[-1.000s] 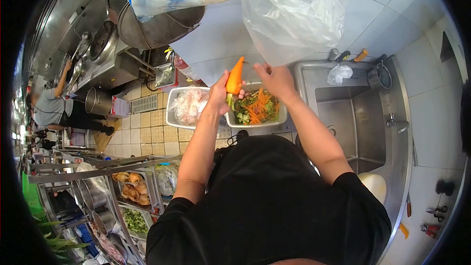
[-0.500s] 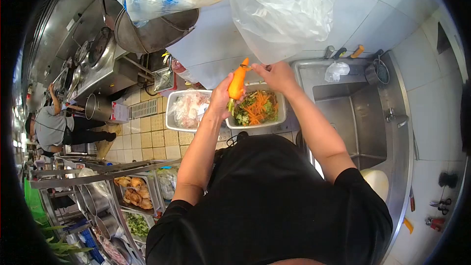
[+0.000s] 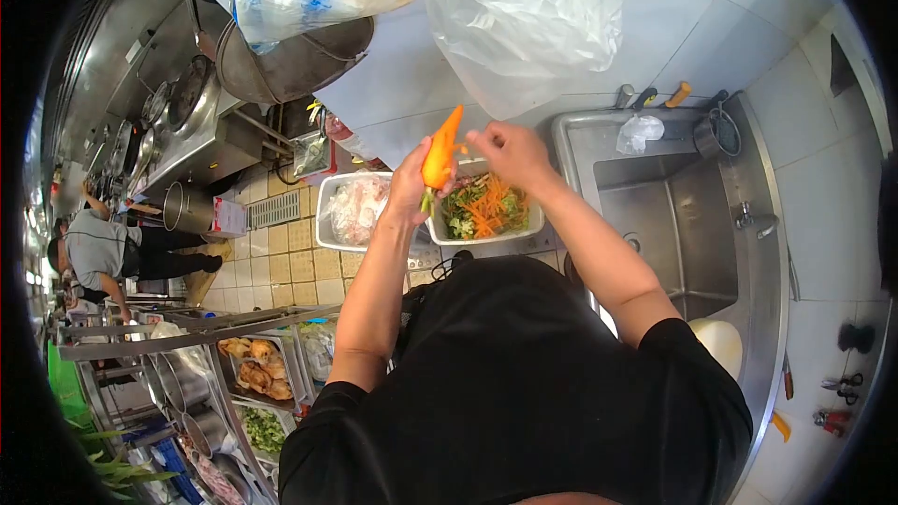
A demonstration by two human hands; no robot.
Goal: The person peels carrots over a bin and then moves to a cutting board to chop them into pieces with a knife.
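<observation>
My left hand (image 3: 409,184) is closed around the thick end of a peeled-looking orange carrot (image 3: 440,157), its green stalk end low and its tip pointing up. Close to the carrot's right side is my right hand (image 3: 513,154), its fingers curled; whatever is in them is too small or hidden to name. A bit of orange peel (image 3: 460,148) shows between the hand and the carrot. Below both hands stands a white tub (image 3: 496,238) holding orange peelings and green vegetable scraps. Left of it, partly behind my left arm, is another white tub (image 3: 325,224) with pale, plastic-like contents.
On the right is a steel sink (image 3: 673,224) with a tap (image 3: 756,221). A clear plastic bag (image 3: 533,28) hangs ahead. Racks with food trays (image 3: 257,369) stand at lower left. A person (image 3: 98,243) in grey works by the stove at far left.
My right hand has moved slightly right, away from the carrot's tip. The carrot has shifted a little left, and its tip is now uncovered. The person at far left has lowered an arm.
</observation>
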